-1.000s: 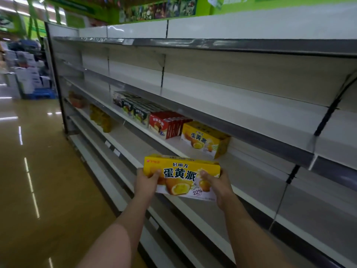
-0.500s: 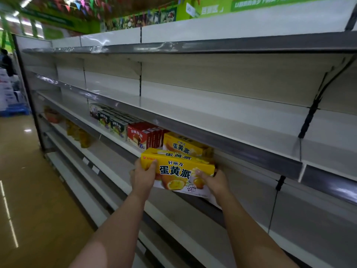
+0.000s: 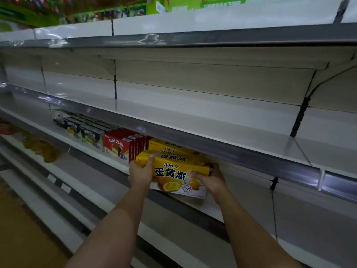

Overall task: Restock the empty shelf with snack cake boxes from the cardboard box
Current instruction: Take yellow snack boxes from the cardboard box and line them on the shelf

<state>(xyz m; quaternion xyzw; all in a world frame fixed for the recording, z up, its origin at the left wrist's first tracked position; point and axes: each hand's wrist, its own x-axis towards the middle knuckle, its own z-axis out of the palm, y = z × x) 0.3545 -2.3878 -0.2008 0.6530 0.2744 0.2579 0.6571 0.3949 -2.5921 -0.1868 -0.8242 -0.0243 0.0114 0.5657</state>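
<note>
A yellow snack cake box (image 3: 174,172) sits at the front edge of the white middle shelf (image 3: 210,208), tilted a little toward me. My left hand (image 3: 141,172) grips its left end with the thumb over the top. My right hand (image 3: 211,179) holds its right end, fingers across the lower front. Right behind it stands another yellow box (image 3: 170,147) of the same kind. The cardboard box is out of view.
Left of the yellow boxes stand red boxes (image 3: 119,147) and several dark green ones (image 3: 85,131). A grey shelf rail (image 3: 241,151) overhangs just above my hands. Orange packs (image 3: 41,149) lie on the lower shelf at left. The shelf runs on bare to the right.
Both hands carried the yellow box forward and up to the shelf edge, in front of the yellow box standing there. My view moved closer to the shelving.
</note>
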